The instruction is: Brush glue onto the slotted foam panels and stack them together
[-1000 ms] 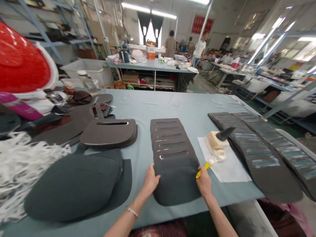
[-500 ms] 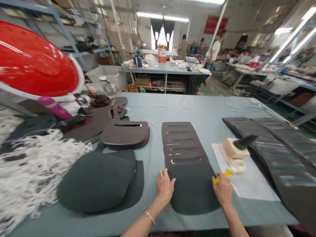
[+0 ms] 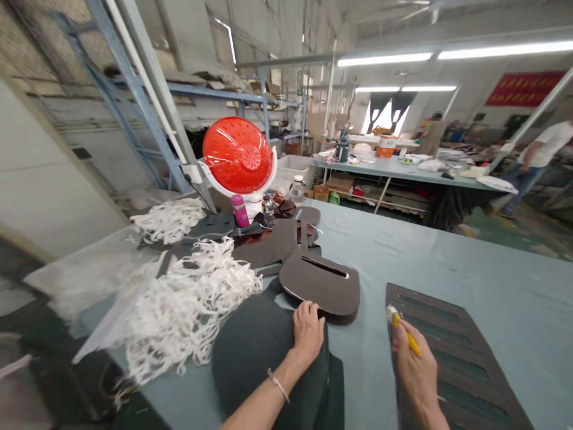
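Note:
My left hand (image 3: pixel 308 331) rests on a stack of dark fabric-like panels (image 3: pixel 250 352), its fingers bent near the stack's far edge. Just beyond it lies a stack of brown rounded pieces with a slot (image 3: pixel 320 280). In my right hand (image 3: pixel 416 364) is a small yellow-handled brush (image 3: pixel 409 339), its whitish head at the far left corner of overlapped brown slotted panels (image 3: pixel 454 337). That hand covers part of the panels' left side.
White tangled strips (image 3: pixel 192 310) heap up at the left. Behind them stand a red bowl-shaped lamp (image 3: pixel 239 156), a pink bottle (image 3: pixel 240 210) and a glass jar (image 3: pixel 297 190). A second table (image 3: pixel 412 171) is farther back, with a person (image 3: pixel 539 158) at the right.
The view has swung left. My left hand has gone from the dark panel at the overlapped row to the dark stack. My right hand has brought the brush to the row's far corner.

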A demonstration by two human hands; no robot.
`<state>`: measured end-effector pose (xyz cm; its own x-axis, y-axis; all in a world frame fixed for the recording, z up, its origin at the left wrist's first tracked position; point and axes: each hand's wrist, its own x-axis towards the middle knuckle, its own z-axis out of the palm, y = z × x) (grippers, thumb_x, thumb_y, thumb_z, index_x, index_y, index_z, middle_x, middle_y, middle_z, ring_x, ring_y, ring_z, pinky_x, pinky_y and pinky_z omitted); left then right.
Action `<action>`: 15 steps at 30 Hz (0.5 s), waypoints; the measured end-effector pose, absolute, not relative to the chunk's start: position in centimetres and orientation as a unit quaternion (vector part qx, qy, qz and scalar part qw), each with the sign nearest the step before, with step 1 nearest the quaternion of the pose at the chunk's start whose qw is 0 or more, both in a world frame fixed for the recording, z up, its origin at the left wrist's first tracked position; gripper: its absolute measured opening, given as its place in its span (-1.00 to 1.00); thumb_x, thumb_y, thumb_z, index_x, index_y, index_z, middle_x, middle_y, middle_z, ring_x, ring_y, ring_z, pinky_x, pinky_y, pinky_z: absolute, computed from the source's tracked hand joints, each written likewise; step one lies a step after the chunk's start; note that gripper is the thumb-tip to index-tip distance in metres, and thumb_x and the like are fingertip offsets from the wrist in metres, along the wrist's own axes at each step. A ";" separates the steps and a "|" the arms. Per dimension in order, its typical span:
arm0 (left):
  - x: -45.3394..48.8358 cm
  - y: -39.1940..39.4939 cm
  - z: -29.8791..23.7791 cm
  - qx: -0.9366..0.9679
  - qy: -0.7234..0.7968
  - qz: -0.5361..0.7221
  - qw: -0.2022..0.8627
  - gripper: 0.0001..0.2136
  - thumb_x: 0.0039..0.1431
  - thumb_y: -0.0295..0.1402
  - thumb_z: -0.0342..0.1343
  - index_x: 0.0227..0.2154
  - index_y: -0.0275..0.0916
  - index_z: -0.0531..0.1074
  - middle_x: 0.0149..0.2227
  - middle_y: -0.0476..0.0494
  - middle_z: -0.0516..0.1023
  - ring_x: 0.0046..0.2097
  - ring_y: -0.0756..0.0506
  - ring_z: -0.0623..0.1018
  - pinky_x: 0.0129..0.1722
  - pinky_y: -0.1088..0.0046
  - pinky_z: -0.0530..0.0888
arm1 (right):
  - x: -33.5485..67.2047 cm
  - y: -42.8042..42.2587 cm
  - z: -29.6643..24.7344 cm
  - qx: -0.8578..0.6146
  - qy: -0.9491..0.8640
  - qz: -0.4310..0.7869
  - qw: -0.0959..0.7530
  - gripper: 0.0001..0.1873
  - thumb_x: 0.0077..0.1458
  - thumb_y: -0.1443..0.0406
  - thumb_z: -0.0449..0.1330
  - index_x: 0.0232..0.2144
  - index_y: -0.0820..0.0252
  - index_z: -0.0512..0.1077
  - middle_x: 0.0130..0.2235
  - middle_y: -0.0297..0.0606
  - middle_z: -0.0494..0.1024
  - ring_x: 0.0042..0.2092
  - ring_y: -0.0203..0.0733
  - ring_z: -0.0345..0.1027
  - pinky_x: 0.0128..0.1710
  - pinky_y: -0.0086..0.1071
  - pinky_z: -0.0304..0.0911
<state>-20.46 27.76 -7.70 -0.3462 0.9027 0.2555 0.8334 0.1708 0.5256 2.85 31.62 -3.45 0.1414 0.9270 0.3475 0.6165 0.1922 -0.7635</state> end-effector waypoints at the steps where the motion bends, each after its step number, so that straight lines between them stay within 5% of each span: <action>1: -22.0 28.6 -7.9 0.582 0.753 0.304 0.048 -0.68 0.11 -0.43 -0.04 -0.04 -0.20 0.27 0.04 -0.24 0.31 0.16 -0.23 0.26 0.13 0.05 0.22 | -0.8 32.9 -2.8 -0.597 -0.606 0.257 0.459 -0.45 0.08 -0.07 -0.02 -0.10 0.21 0.38 -0.33 -0.19 0.51 -0.43 -0.22 0.36 -0.44 -0.37 0.31; 7: -27.0 32.0 -10.8 0.632 0.720 0.282 0.047 -0.53 0.09 -0.47 -0.03 0.11 -0.17 0.19 0.17 -0.26 0.25 0.23 -0.25 0.19 0.19 0.01 0.23 | -20.5 38.4 -2.7 -0.490 -0.562 0.506 0.433 -0.60 -0.06 0.06 0.18 -0.25 0.21 0.40 -0.59 -0.41 0.39 -0.58 -0.29 0.26 -0.57 -0.44 0.20; 12: -27.8 32.5 -11.9 0.627 0.725 0.279 0.054 -0.55 0.14 -0.47 -0.09 0.13 -0.19 0.19 0.11 -0.29 0.32 0.17 -0.25 0.29 0.15 0.05 0.30 | -28.4 43.2 -5.1 -0.440 -0.651 0.512 0.347 -0.71 -0.04 0.13 0.13 -0.33 0.22 0.41 -0.61 -0.42 0.40 -0.61 -0.31 0.26 -0.59 -0.46 0.15; 15: -28.3 32.4 -11.6 0.628 0.720 0.289 0.064 -0.56 0.13 -0.48 -0.06 0.10 -0.11 0.24 0.13 -0.25 0.29 0.19 -0.26 0.26 0.12 0.02 0.34 | -30.0 47.3 -5.4 -0.511 -0.634 0.437 0.383 -0.70 -0.03 0.14 0.09 -0.32 0.22 0.42 -0.64 -0.43 0.40 -0.60 -0.29 0.28 -0.56 -0.46 0.16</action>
<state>-28.35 32.35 -11.61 -0.2039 0.9412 0.2695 0.8669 0.0457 0.4963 -30.02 47.32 -5.36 -0.1855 0.9819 0.0393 0.3134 0.0970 -0.9446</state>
